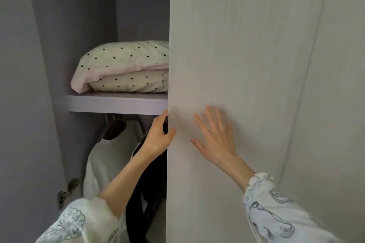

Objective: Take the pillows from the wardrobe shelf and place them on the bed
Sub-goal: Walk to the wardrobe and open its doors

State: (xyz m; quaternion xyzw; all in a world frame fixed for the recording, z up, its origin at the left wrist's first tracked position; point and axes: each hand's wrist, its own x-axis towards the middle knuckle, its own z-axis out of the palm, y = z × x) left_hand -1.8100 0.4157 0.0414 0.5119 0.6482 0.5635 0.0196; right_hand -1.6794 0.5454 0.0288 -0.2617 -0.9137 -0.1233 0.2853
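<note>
Two cream pillows with black dots [126, 69] lie stacked on the wardrobe shelf [116, 102], partly hidden behind the right wardrobe door [237, 55]. My left hand [158, 136] grips the left edge of that door just below the shelf, thumb on the front and fingers curled behind. My right hand [215, 138] lies flat on the door's front face with its fingers spread. The bed is out of view.
Below the shelf hang a white garment [110, 160] on a dark hanger and a black garment [146, 193]. The left wardrobe door [19, 104] stands open at the left, with a metal hinge [68, 189] low on it.
</note>
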